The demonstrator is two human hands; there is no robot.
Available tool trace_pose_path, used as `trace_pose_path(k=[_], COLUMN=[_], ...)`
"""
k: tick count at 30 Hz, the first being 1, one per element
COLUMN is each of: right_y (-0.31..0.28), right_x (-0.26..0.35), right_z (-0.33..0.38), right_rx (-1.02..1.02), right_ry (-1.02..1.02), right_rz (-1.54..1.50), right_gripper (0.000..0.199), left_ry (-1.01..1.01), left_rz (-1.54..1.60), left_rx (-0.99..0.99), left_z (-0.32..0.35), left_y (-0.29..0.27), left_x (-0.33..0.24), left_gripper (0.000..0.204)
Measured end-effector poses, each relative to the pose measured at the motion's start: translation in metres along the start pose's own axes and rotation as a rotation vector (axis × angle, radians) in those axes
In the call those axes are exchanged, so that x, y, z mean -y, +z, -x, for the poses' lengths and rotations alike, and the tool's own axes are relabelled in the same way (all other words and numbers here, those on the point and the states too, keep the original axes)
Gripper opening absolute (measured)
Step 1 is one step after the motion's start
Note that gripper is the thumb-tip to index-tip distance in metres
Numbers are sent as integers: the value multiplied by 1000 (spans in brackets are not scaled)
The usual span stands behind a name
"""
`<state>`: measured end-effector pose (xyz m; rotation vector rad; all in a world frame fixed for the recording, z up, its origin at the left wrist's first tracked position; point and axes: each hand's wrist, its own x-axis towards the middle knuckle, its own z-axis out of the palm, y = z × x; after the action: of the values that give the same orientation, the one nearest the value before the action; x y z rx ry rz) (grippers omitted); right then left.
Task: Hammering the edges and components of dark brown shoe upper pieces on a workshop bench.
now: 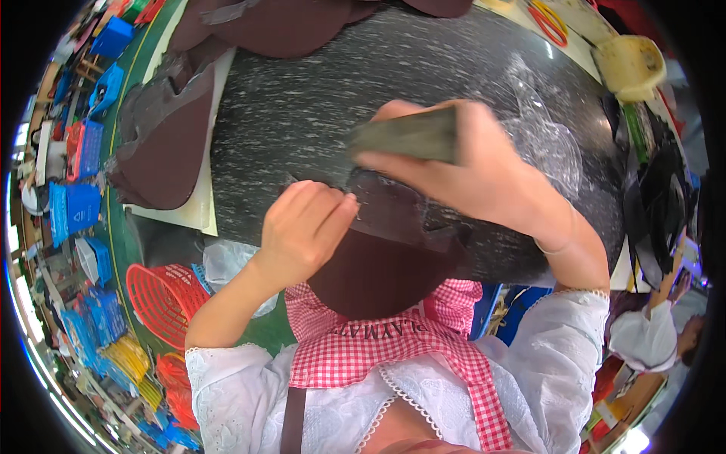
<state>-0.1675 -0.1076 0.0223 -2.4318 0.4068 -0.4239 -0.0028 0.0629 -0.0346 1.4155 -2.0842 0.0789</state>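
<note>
My right hand [480, 170] grips a grey-green block [412, 136] with flat sides, blurred by motion, above the black speckled work surface [295, 106]. In front of me a dark brown, flexible sheet piece [382, 265] with a rounded near end hangs over the near edge. Its far part has a glossier, wrinkled dark layer. The curled fingers of my left hand [306, 223] pinch the far left edge of this piece; the fingertips' exact grip is partly hidden. The block is apart from my left hand, farther off and to the right.
Similar brown pieces lie on the left [170, 147] and in a pile [280, 26] at the far edge. Crumpled clear plastic film [544, 129] lies to the right, near a yellow container [629, 66]. A red basket [162, 303] stands low on the left. Another person [643, 337] is at right.
</note>
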Motion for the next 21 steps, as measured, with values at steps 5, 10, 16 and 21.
trace_pose_path(k=[5,10,16,21], right_y=[-4,-30,11,-21], right_x=[-10,8,9,-31], right_z=[7,92,149,145], right_rx=[19,4,-24,-228], right_ry=[-128,-11,-307,3], right_rz=[313,35,525,500], right_gripper=[24,17,32,27], left_ry=[-31,-53,-45,28], left_rz=[-21,-54,-35,-92], left_rx=[-6,32,85,111], left_z=[-4,3,5,9], left_y=[1,0,-1,0], left_x=[0,2,-1,-2], left_gripper=[21,28,34,41])
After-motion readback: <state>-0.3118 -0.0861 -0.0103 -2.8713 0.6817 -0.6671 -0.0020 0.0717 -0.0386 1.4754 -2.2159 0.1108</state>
